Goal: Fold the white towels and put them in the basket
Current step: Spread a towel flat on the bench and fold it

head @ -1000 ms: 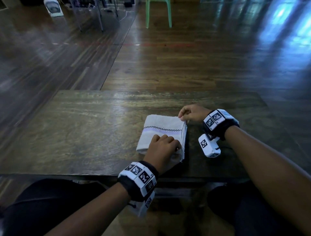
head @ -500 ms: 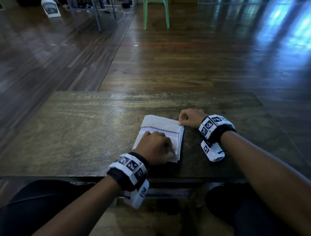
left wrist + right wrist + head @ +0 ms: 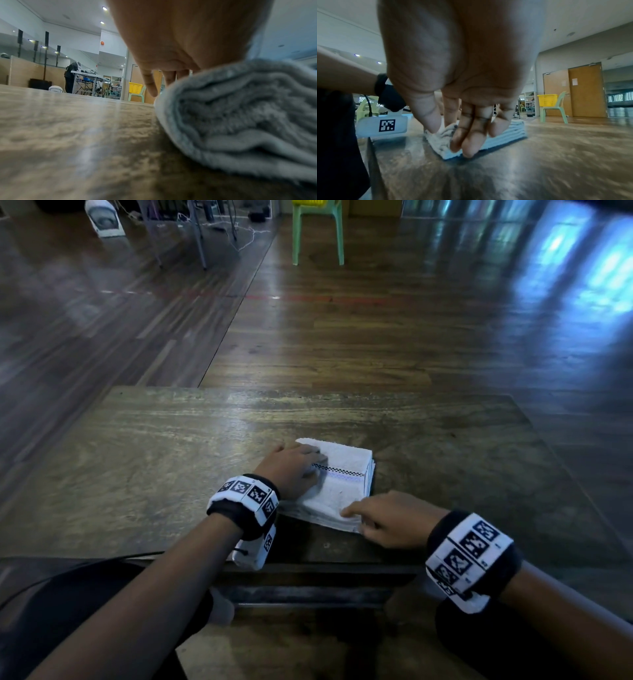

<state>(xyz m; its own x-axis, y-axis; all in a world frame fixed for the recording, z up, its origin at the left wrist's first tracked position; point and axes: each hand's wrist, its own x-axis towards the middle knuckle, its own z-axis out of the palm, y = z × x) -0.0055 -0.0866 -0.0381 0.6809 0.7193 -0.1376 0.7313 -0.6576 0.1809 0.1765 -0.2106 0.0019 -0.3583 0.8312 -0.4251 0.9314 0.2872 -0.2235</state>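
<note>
A folded white towel (image 3: 342,487) with a checked stripe lies near the front edge of the wooden table (image 3: 154,474). My left hand (image 3: 313,465) rests flat on its far left part, fingers stretched over the cloth; in the left wrist view the left hand (image 3: 164,86) reaches down past the towel (image 3: 240,115) beside it. My right hand (image 3: 352,517) is at the near right corner. The right wrist view has the right hand (image 3: 448,134) pinching that bunched corner of the towel (image 3: 510,132) between thumb and fingers. The yellow basket (image 3: 547,100) stands on a green chair (image 3: 556,108) far across the room.
The green chair (image 3: 318,231) with the basket (image 3: 317,202) is straight ahead past the table's far edge. Metal table legs (image 3: 198,237) and a white device (image 3: 102,220) stand at the back left. Dark wooden floor surrounds the table. My knees sit under the front edge.
My right hand came from the towel's far right corner to its near right corner. My left hand slid from the near edge up to the far left part. The towel now lies turned slightly.
</note>
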